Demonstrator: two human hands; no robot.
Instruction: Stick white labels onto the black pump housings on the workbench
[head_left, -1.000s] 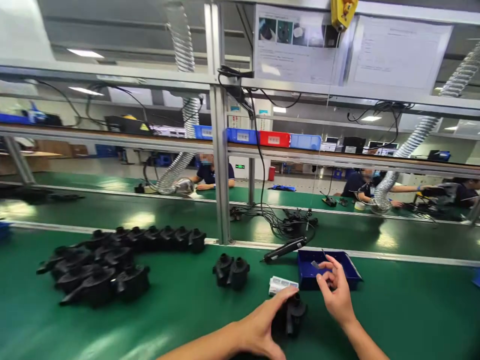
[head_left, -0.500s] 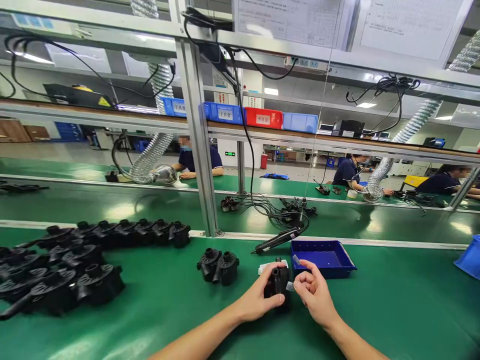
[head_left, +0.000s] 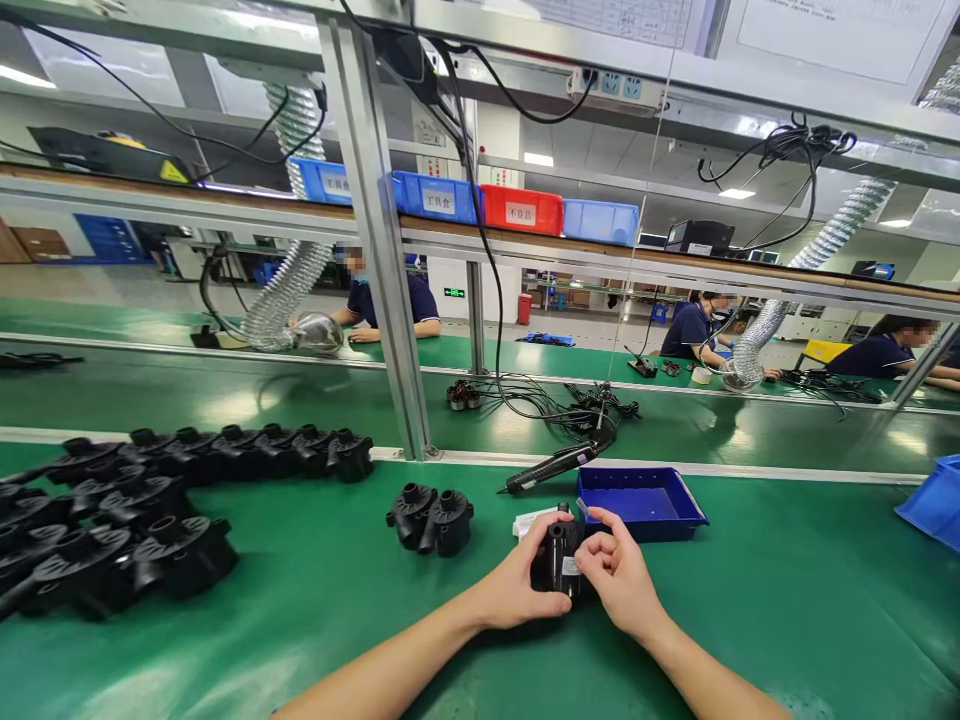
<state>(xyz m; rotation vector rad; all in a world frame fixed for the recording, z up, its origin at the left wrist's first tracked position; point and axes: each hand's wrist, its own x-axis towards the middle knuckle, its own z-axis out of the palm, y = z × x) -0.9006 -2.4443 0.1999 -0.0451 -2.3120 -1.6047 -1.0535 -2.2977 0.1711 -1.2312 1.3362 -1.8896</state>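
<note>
My left hand (head_left: 517, 585) wraps round a small black plastic pump housing (head_left: 556, 560) that rests on the green bench. My right hand (head_left: 611, 570) is pinched shut against the housing's right side, its fingertips pressing a small whitish piece onto it. Just behind the hands lie a small white card or label pack (head_left: 529, 522) and a shallow blue tray (head_left: 637, 498). A black electric screwdriver (head_left: 551, 468) lies left of the tray with its cable running back.
Two more black housings (head_left: 431, 517) sit left of my hands. A large heap of them (head_left: 150, 510) covers the left of the bench. A blue bin (head_left: 934, 500) stands at the right edge. An aluminium post (head_left: 382, 260) rises behind. Other people work at the far bench.
My right hand came back from the blue tray with a small piece and closed against the housing. My left hand drew the housing nearer. The camera tilted downward.
</note>
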